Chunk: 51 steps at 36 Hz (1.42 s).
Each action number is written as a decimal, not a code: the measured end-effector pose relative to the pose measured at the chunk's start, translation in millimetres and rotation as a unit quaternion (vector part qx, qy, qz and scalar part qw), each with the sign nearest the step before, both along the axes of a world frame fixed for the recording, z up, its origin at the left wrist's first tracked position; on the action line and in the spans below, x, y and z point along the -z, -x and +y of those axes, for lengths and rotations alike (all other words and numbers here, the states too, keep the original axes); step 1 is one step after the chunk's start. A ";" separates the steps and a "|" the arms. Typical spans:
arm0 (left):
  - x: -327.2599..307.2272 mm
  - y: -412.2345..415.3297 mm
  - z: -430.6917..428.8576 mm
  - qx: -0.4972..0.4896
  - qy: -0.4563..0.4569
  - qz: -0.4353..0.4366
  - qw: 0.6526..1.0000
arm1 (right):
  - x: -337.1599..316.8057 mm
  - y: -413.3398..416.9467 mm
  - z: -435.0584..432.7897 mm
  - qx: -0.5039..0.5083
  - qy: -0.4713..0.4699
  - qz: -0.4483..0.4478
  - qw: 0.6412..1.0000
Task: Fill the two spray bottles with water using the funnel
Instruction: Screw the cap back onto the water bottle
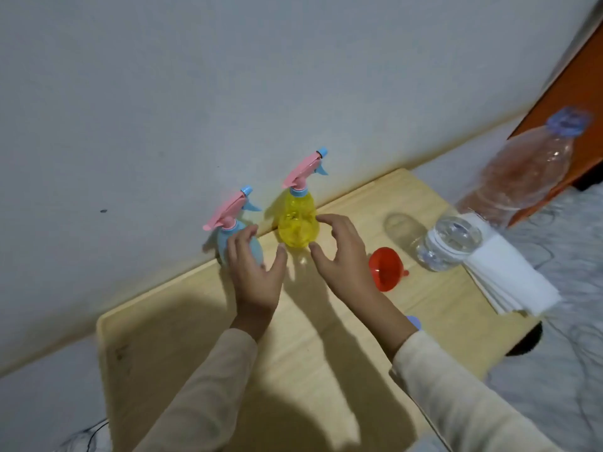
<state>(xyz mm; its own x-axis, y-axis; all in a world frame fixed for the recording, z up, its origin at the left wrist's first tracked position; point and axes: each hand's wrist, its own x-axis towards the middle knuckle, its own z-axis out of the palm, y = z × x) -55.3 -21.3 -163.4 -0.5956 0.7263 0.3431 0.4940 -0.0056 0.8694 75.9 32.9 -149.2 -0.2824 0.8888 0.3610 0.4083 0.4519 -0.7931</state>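
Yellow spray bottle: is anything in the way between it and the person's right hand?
Nothing visible. The right hand is open right beside the yellow spray bottle; the red funnel lies on the hand's far side, off that path.

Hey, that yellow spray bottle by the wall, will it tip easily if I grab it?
Probably light: the yellow spray bottle looks see-through and empty. Its pink trigger head juts sideways, so a push may tip it. Smooth plastic, perhaps slippery.
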 end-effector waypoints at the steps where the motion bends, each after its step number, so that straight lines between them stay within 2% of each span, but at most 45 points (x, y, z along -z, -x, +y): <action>1: -6.9 -11.9 5.5 0.043 0.003 0.001 0.999 | 3.3 -17.1 -6.1 0.016 0.005 -0.008 1.000; 6: -51.2 -86.5 41.2 0.261 -0.003 0.045 0.964 | 33.6 -100.2 -38.4 0.102 0.047 -0.085 0.990; 11: -84.7 -169.5 75.5 0.383 0.010 0.091 0.919 | 71.0 -155.2 -63.4 0.121 0.117 -0.220 0.961; 14: -85.8 -203.7 91.1 0.402 0.020 0.111 0.909 | 85.0 -162.1 -73.7 0.089 0.116 -0.266 0.953; 17: -78.8 -224.1 103.5 0.398 0.042 0.085 0.913 | 95.5 -159.8 -81.5 0.075 0.097 -0.272 0.954; 24: -71.4 -246.9 118.2 0.350 0.012 0.019 0.937 | 120.4 -165.3 -88.1 0.112 0.032 -0.255 0.960; 27: -70.5 -252.0 120.9 0.326 0.004 0.001 0.945 | 118.6 -174.0 -86.2 0.114 0.037 -0.233 0.965; 33: -71.7 -254.2 117.6 0.323 0.017 -0.008 0.946 | 61.6 -218.7 -53.8 0.175 0.004 -0.178 0.968; 38: -69.7 -250.4 113.4 0.334 0.034 -0.023 0.942 | -29.1 -253.8 -11.3 0.226 -0.119 -0.129 0.958; 44: -77.0 -252.9 112.2 0.330 0.045 -0.033 0.942 | -128.9 -257.7 35.4 0.225 -0.235 -0.065 0.943; 47: -79.7 -254.0 112.5 0.330 0.056 -0.027 0.942 | -154.2 -248.5 53.6 0.202 -0.221 -0.039 0.953; 51: -81.9 -254.9 115.3 0.327 0.066 -0.022 0.943 | -160.1 -239.5 71.2 0.170 -0.173 -0.068 0.968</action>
